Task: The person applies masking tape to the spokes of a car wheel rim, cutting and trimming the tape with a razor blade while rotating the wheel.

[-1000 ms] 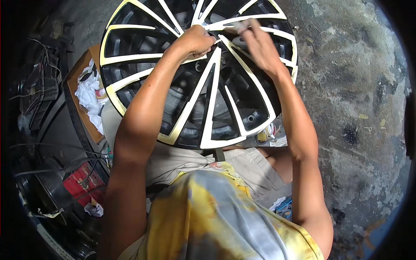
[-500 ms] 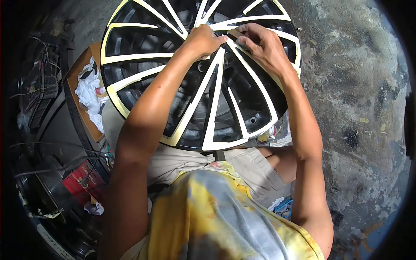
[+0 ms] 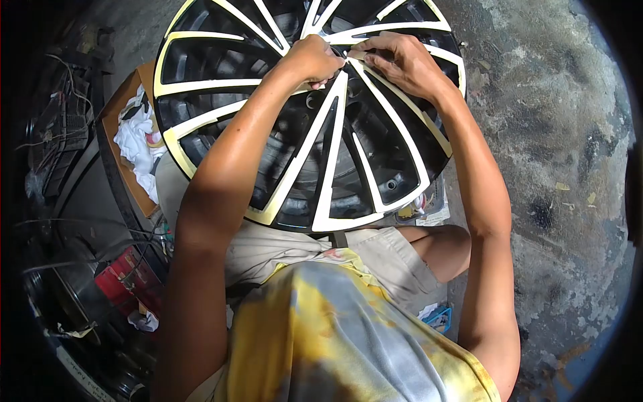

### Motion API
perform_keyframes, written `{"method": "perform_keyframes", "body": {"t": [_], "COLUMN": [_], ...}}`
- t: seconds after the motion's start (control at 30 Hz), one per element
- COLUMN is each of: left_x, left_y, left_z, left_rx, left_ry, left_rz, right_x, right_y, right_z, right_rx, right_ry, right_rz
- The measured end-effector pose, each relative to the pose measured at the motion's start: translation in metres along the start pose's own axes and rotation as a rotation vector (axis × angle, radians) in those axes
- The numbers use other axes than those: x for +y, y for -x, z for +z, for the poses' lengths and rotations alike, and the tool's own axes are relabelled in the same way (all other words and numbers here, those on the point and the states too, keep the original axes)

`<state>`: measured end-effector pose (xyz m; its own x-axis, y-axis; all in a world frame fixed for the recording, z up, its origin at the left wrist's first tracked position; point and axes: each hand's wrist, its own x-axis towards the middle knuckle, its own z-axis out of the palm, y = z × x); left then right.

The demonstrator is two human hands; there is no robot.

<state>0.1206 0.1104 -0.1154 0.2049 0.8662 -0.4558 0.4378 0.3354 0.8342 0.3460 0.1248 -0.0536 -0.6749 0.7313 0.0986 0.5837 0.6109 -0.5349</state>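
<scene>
A black alloy wheel rim (image 3: pixel 321 216) lies in front of my body, its spoke faces covered with cream masking tape (image 3: pixel 402 144). Close to the hub, my left hand (image 3: pixel 312 61) is closed, with thumb and fingers drawn together at the inner ends of the spokes. What they hold, if anything, is hidden. My right hand (image 3: pixel 405 63) pinches a small pale strip that looks like masking tape (image 3: pixel 357 55), just right of the left thumb. Its fingers are bent over the hub area. The hands nearly meet, and they cover part of the spokes there.
To the left stands a cardboard box (image 3: pixel 115 127) with crumpled white paper (image 3: pixel 137 137) in it. A red object (image 3: pixel 127 275) and dark cables are below it. A clear container (image 3: pixel 432 206) sits under the rim's right edge. Stained concrete floor (image 3: pixel 556 167) lies to the right.
My right hand has shifted slightly left toward the left hand, and its elbow has swung outward. The brownish flat piece at its fingertips now shows as a pale strip. My left hand stays nearly in place.
</scene>
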Motion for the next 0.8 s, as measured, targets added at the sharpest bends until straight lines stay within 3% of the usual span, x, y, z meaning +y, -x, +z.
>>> {"method": "perform_keyframes", "body": {"t": [0.13,0.33,0.63,0.8], "left_x": [-0.003,-0.001,0.001,0.001], "left_y": [-0.003,-0.002,-0.001,0.002], "left_z": [-0.001,-0.003,0.001,-0.001], "left_rx": [0.002,0.001,-0.002,0.006], "left_ry": [-0.02,-0.047,-0.019,-0.009], "left_rz": [0.004,0.002,-0.004,0.006], "right_x": [-0.003,0.002,-0.004,-0.009], "right_y": [-0.002,-0.006,-0.002,-0.003], "right_z": [-0.002,-0.002,-0.003,-0.006], "right_rx": [-0.068,-0.055,-0.064,-0.055], "right_ry": [-0.021,0.011,0.007,0.036], "right_rz": [0.095,-0.054,0.08,0.04]}}
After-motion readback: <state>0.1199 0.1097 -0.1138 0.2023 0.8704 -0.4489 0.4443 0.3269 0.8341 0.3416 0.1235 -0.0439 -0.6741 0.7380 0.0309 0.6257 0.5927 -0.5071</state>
